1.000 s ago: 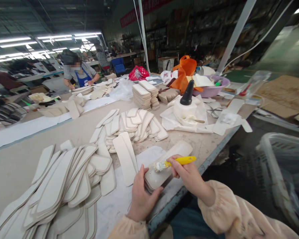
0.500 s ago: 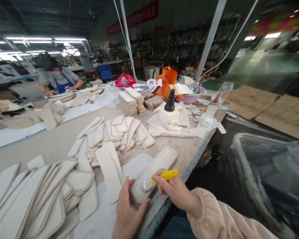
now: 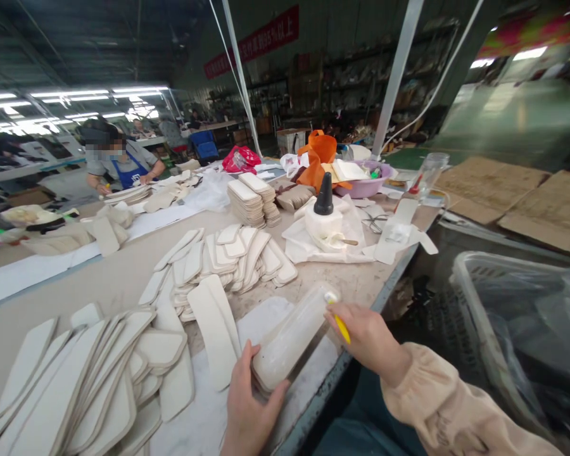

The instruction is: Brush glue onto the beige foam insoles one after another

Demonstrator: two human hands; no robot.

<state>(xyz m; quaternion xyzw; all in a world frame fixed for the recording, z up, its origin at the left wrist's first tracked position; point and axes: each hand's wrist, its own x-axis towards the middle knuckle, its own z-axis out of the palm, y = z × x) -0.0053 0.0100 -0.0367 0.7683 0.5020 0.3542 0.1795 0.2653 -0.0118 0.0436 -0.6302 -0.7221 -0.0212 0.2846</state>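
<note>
In my right hand (image 3: 363,334) is a yellow-handled brush (image 3: 340,324), its whitish bristles on the far end of a long, rounded off-white piece (image 3: 292,339). The surface of that piece looks wet and glossy along its length. My left hand (image 3: 254,402) sits at the near end, with thumb and fingers on either side of the piece's edges. To its left lie two overlapping pale pieces (image 3: 213,329) of similar shape. A white glue bottle with a black cone top (image 3: 323,212) stands beyond, on a crumpled sheet, with a small stick at its side.
Heaps of pale pieces (image 3: 99,373) cover the left of the table, with neat stacks (image 3: 251,201) behind. Scissors (image 3: 375,220) and a purple basin (image 3: 368,183) are at the back right. A plastic crate (image 3: 465,266) stands beyond the table edge. A co-worker (image 3: 123,164) sits across.
My right hand has moved the brush from the near end to the far end of the piece. The white clumps near my left hand are now spread into a wet film.
</note>
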